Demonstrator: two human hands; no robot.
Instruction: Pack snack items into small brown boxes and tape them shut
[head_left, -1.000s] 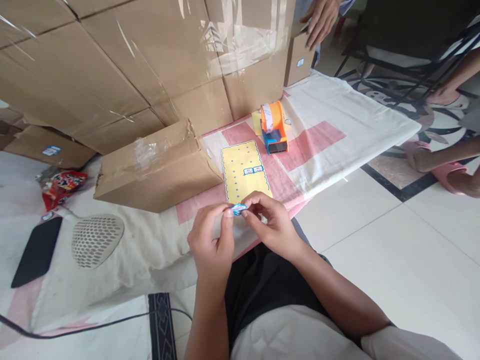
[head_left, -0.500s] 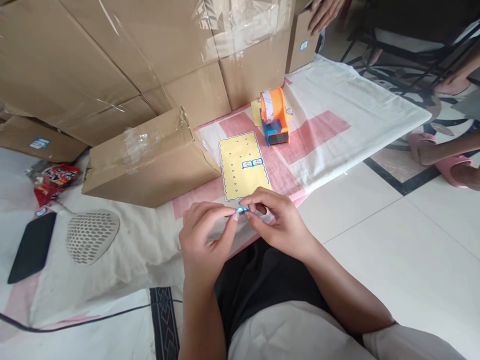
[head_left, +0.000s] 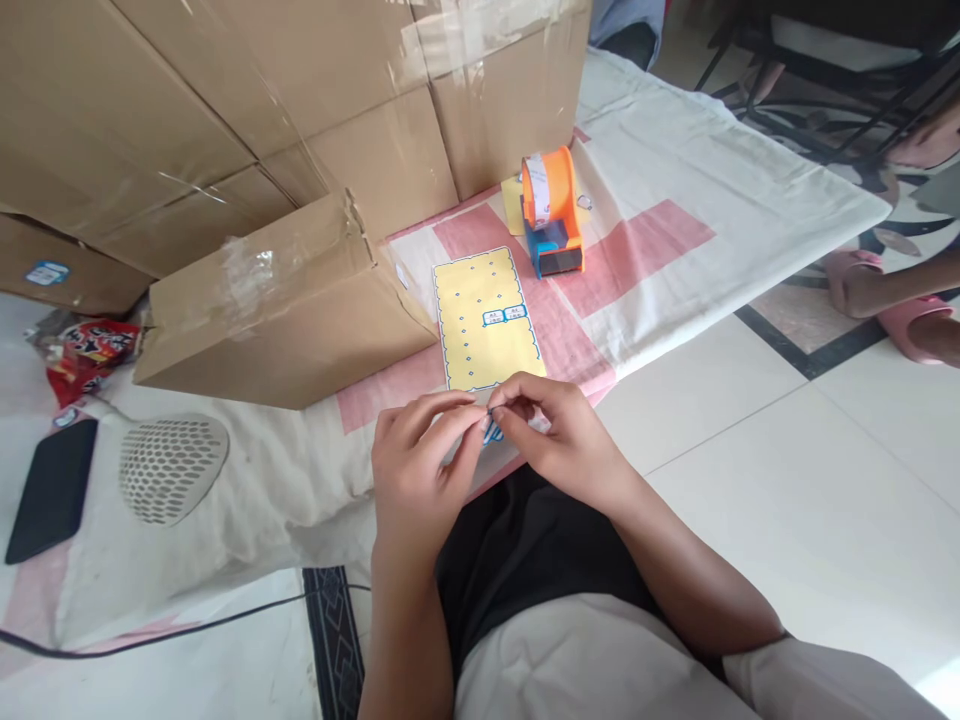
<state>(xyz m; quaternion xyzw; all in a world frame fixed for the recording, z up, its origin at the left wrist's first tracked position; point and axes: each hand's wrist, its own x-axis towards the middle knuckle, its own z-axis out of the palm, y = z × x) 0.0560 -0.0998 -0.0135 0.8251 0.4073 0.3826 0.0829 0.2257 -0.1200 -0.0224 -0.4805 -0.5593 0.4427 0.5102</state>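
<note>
My left hand (head_left: 427, 460) and my right hand (head_left: 559, 430) meet above the table's near edge, each in a closed pinch. Between their fingertips is a small blue-and-white sticker (head_left: 493, 433), partly covered by the fingers. Just beyond my hands lies a yellow sticker sheet (head_left: 480, 350) with a scalloped blue edge, small blue marks and two blue-framed labels on its right half. An orange and blue tape dispenser (head_left: 553, 215) with a roll stands behind the sheet.
Stacked cardboard boxes (head_left: 360, 130) wall off the back. A separate carton (head_left: 300, 340) stands left of the sheet. Farther left are a perforated white skimmer (head_left: 172, 470), a black phone (head_left: 52, 490) and a red packet (head_left: 90, 355). Another person's feet in pink shoes (head_left: 904, 320) are at right.
The sticker has turned and now hangs below my pinched fingertips, which have drawn closer together. The other person's hand and the small box at the back have left the view, which has shifted slightly.
</note>
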